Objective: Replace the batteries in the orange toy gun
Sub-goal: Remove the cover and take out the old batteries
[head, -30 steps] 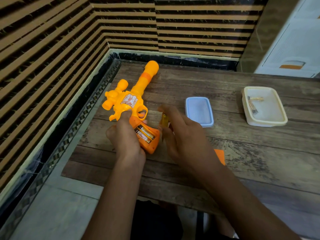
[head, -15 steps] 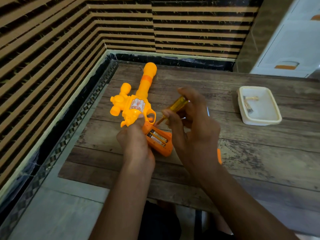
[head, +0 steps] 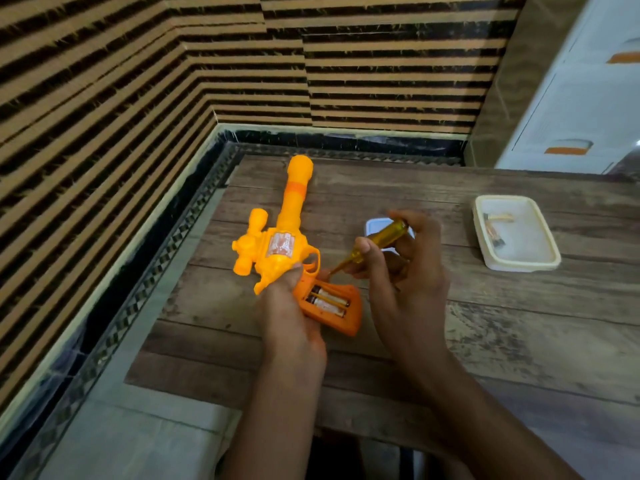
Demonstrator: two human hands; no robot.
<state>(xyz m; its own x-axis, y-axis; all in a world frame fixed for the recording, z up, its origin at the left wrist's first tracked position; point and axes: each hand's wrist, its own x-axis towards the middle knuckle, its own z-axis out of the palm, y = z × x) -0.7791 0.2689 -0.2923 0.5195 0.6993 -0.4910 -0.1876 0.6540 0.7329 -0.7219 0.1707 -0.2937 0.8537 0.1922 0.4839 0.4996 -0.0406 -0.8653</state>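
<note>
The orange toy gun (head: 287,237) lies on the wooden table (head: 502,323), barrel pointing away from me. My left hand (head: 291,317) grips it where the body meets the handle. The handle's battery bay stands uncovered, and two batteries (head: 327,301) lie side by side in it. My right hand (head: 405,271) holds a yellow screwdriver (head: 375,244) by its handle. The tool slants down to the left, its tip close to the top of the bay, just under the trigger guard.
A blue-lidded box (head: 375,226) lies behind my right hand, mostly hidden. A cream tray (head: 519,261) with a few small batteries stands at the right. Striped walls close the table's left and far sides. A white cabinet (head: 581,98) stands at the back right.
My right hand has picked up the screwdriver and brought its tip down toward the battery bay. My left hand keeps its hold on the gun. The camera has come closer.
</note>
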